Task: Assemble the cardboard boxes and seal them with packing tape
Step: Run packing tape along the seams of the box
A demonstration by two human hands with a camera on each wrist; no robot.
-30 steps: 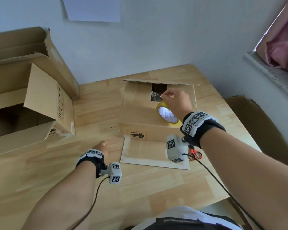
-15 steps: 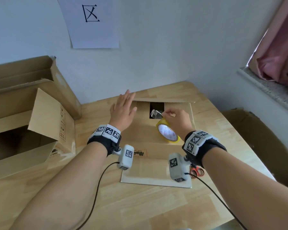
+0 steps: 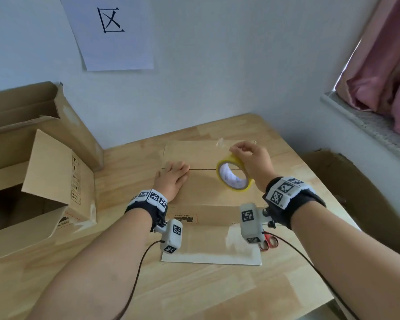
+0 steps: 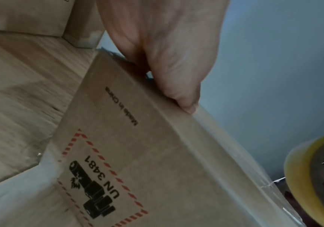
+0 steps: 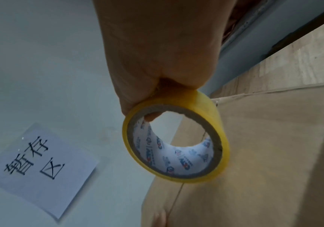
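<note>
A brown cardboard box (image 3: pixel 201 192) stands mid-table with its top flaps down, meeting at a seam. My left hand (image 3: pixel 178 169) lies flat on the seam's left end, fingers straight. In the left wrist view the hand (image 4: pixel 176 69) rests on the top edge above the printed box side (image 4: pixel 137 161). My right hand (image 3: pixel 240 153) pinches a yellow tape roll (image 3: pixel 234 177) and holds it just above the box's right half. A loose clear tape end (image 3: pixel 221 143) sticks up near the far edge. In the right wrist view a fingertip hooks inside the roll (image 5: pixel 176 141).
A larger open box (image 3: pixel 51 181) lies on its side at the left, with another box (image 3: pixel 32 116) behind it. Red-handled scissors (image 3: pixel 269 242) lie by the box's front flap (image 3: pixel 210 250). Flat cardboard (image 3: pixel 356 192) leans beyond the table's right edge.
My left hand rose from the table, reached over the box and now presses the flaps shut; the dark opening is gone. The right hand keeps the roll, slightly higher and further right.
</note>
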